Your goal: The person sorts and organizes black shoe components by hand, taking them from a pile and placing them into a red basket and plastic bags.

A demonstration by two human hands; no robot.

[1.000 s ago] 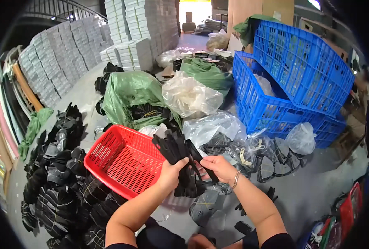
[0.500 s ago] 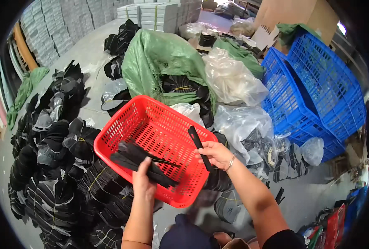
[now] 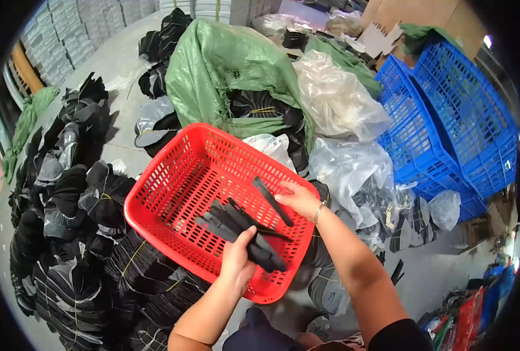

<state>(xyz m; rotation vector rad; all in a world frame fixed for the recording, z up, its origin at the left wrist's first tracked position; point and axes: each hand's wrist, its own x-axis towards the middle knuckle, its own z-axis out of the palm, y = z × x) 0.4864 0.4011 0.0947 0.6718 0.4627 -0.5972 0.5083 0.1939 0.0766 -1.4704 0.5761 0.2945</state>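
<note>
A red perforated plastic basket (image 3: 172,231) is in front of me, tilted. My left hand (image 3: 239,262) is closed round a fanned bundle of black strips (image 3: 227,222) over the basket's near side. At the basket's right side is my right hand (image 3: 299,202), its fingers apart. A single dark strip (image 3: 273,202) lies just beyond those fingertips, over the basket, and seems free of them. Whether it rests on the bottom or is in the air is unclear.
Tied bundles of black and grey cut pieces (image 3: 75,281) cover the floor at left. A green woven sack (image 3: 213,64) with more bundles stands behind the basket. Clear plastic bags (image 3: 347,169) and blue crates (image 3: 415,140) are at right.
My right hand has loosened from the single strip, which was held upright and now lies lower over the basket. My left hand with its bundle has moved right.
</note>
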